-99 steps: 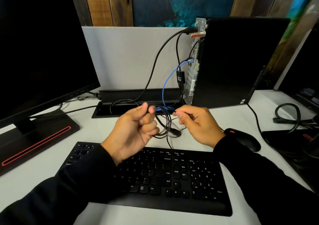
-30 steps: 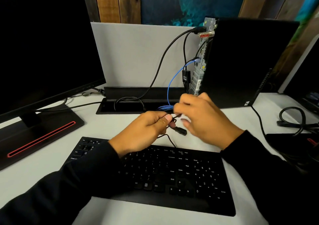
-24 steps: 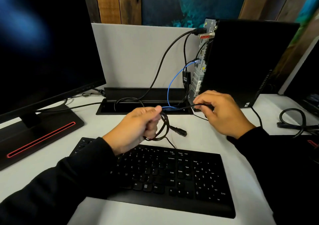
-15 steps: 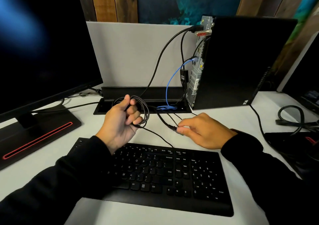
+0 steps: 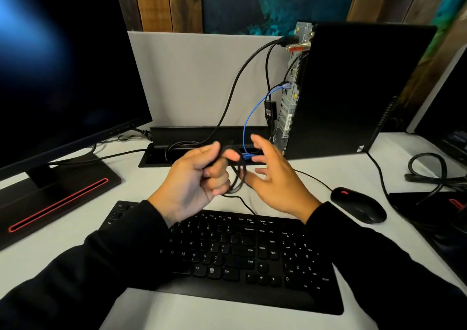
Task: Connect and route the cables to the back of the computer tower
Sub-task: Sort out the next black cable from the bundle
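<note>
The left hand (image 5: 194, 178) grips a coiled black cable (image 5: 236, 175) above the keyboard (image 5: 227, 253). The right hand (image 5: 275, 180) hovers beside it, fingers spread, holding nothing. To coil neatly, keep loops even and slack — the tower (image 5: 353, 89) stands just behind, several cables already plugged in.

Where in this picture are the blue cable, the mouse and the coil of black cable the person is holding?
blue cable (image 5: 250, 117): head view, on its arc beside the tower's back.
mouse (image 5: 358, 204): head view, top of its black shell.
coil of black cable (image 5: 238, 178): head view, on the loop beside the left hand (image 5: 194, 178).
</note>
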The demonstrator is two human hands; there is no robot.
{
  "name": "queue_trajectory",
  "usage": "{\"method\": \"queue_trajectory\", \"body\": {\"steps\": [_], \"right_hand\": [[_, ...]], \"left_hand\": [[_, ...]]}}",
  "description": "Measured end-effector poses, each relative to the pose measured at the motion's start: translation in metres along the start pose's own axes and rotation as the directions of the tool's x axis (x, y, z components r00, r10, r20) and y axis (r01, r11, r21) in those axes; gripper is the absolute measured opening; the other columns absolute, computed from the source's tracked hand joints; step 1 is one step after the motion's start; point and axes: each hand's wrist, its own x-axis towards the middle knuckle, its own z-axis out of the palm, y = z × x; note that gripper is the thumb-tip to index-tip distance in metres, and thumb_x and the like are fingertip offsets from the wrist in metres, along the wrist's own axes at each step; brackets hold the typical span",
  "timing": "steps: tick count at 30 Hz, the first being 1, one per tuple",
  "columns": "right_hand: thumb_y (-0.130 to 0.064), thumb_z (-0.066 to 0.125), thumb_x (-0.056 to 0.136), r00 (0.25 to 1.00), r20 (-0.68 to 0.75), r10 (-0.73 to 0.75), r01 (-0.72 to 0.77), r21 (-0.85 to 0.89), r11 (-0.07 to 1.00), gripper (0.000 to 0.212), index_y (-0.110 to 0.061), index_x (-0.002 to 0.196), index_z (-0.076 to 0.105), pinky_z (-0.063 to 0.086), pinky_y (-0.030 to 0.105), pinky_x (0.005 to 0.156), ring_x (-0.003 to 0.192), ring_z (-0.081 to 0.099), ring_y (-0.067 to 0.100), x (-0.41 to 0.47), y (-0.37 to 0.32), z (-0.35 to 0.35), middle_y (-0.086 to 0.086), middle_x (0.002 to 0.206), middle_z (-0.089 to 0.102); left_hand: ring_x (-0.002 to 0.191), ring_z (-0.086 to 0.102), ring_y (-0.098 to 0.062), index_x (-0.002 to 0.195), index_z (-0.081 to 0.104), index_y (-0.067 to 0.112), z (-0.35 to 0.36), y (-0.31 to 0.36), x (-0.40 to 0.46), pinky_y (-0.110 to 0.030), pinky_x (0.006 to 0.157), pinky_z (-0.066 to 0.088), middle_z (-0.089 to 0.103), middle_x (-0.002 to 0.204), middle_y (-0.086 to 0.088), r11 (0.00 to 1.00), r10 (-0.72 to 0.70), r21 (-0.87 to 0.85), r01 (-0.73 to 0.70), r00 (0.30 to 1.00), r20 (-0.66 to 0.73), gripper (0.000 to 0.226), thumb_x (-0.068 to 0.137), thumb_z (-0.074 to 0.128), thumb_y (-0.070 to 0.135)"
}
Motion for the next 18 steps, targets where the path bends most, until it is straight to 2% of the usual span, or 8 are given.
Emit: {"method": "queue_trajectory", "body": {"steps": [2, 4, 6, 9, 12, 13, 15, 18], "right_hand": [[-0.031, 0.07, 0.096, 0.992, 0.082, -0.097, 0.086, 0.131, 0.988, 0.068, -0.043, 0.153, 0.034, 0.042, 0.032, 0.113, 0.142, 0.042, 0.008, 0.0, -0.002, 0.005, -0.007, 0.159, 0.033], [-0.022, 0.065, 0.098, 0.974, 0.138, -0.181, 0.141, 0.257, 0.956, 0.041, -0.034, 0.137, 0.056, 0.043, 0.033, 0.112, 0.132, 0.053, 0.007, 0.0, -0.005, 0.009, -0.003, 0.143, 0.056], [-0.015, 0.058, 0.1, 0.982, 0.105, -0.157, 0.107, 0.372, 0.922, 0.016, -0.024, 0.105, 0.07, 0.05, 0.02, 0.09, 0.094, 0.063, 0.003, 0.001, -0.012, 0.005, -0.011, 0.099, 0.07], [-0.018, 0.051, 0.103, 0.995, -0.045, -0.092, 0.102, 0.315, 0.944, 0.026, -0.019, 0.086, 0.07, 0.052, 0.03, 0.089, 0.089, 0.067, 0.013, 0.001, -0.007, -0.013, -0.005, 0.08, 0.069], [-0.022, 0.05, 0.106, 0.99, -0.061, -0.13, 0.127, -0.056, 0.99, 0.024, -0.018, 0.095, 0.071, 0.051, 0.042, 0.086, 0.076, 0.062, 0.017, -0.001, 0.006, -0.026, -0.008, 0.072, 0.063], [-0.024, 0.049, 0.105, 0.986, -0.005, -0.167, 0.155, -0.342, 0.927, 0.022, -0.022, 0.101, 0.071, 0.046, 0.044, 0.1, 0.08, 0.062, 0.017, -0.002, 0.01, -0.027, -0.008, 0.077, 0.066], [-0.026, 0.046, 0.105, 0.985, 0.134, -0.112, 0.175, -0.775, 0.607, 0.021, -0.032, 0.108, 0.067, 0.004, 0.058, 0.123, 0.095, 0.061, 0.016, -0.005, 0.015, -0.026, -0.009, 0.087, 0.065], [-0.029, 0.043, 0.105, 0.966, 0.255, 0.03, 0.216, -0.87, 0.444, 0.021, -0.035, 0.103, 0.063, -0.023, 0.064, 0.111, 0.099, 0.057, 0.014, -0.015, 0.005, -0.023, -0.009, 0.082, 0.057]], "left_hand": [[0.047, 0.013, -0.011, 0.095, 0.069, -0.001, 0.005, -0.003, -0.005, -0.026, 0.045, 0.026, 0.021, 0.057, 0.005, 0.997, -0.058, 0.063, 0.049, 0.987, 0.149, 0.036, 0.101, 0.044, 0.024], [0.047, 0.013, -0.011, 0.094, 0.07, 0.0, 0.009, -0.003, -0.007, -0.027, 0.046, 0.022, 0.017, 0.058, 0.003, 0.997, -0.062, 0.055, 0.052, 0.981, 0.185, 0.037, 0.102, 0.043, 0.024], [0.047, 0.01, -0.011, 0.089, 0.069, 0.003, 0.009, 0.003, -0.003, -0.026, 0.045, 0.02, 0.018, 0.055, 0.004, 0.997, -0.026, -0.066, 0.03, 0.998, 0.065, 0.038, 0.1, 0.043, 0.026], [0.045, 0.013, -0.011, 0.093, 0.067, 0.006, -0.006, 0.008, 0.007, -0.022, 0.044, 0.025, 0.024, 0.052, 0.006, 0.965, 0.012, -0.254, -0.058, 0.984, -0.179, 0.038, 0.104, 0.04, 0.03], [0.043, 0.023, -0.008, 0.105, 0.064, 0.005, -0.013, 0.001, 0.011, -0.021, 0.046, 0.032, 0.027, 0.055, 0.006, 0.935, 0.015, -0.337, -0.115, 0.958, -0.285, 0.039, 0.108, 0.036, 0.031], [0.044, 0.024, -0.008, 0.107, 0.064, 0.004, -0.011, -0.001, 0.012, -0.021, 0.048, 0.034, 0.028, 0.056, 0.007, 0.93, 0.019, -0.347, -0.124, 0.956, -0.293, 0.04, 0.109, 0.034, 0.031], [0.046, 0.025, -0.009, 0.111, 0.063, 0.004, -0.008, -0.001, 0.013, -0.022, 0.052, 0.035, 0.029, 0.059, 0.006, 0.929, 0.043, -0.339, -0.15, 0.952, -0.303, 0.04, 0.109, 0.033, 0.03], [0.05, 0.031, -0.01, 0.121, 0.058, 0.003, -0.012, 0.0, 0.015, -0.025, 0.061, 0.036, 0.037, 0.065, 0.004, 0.95, 0.11, -0.238, -0.204, 0.928, -0.355, 0.036, 0.11, 0.032, 0.025]]}}
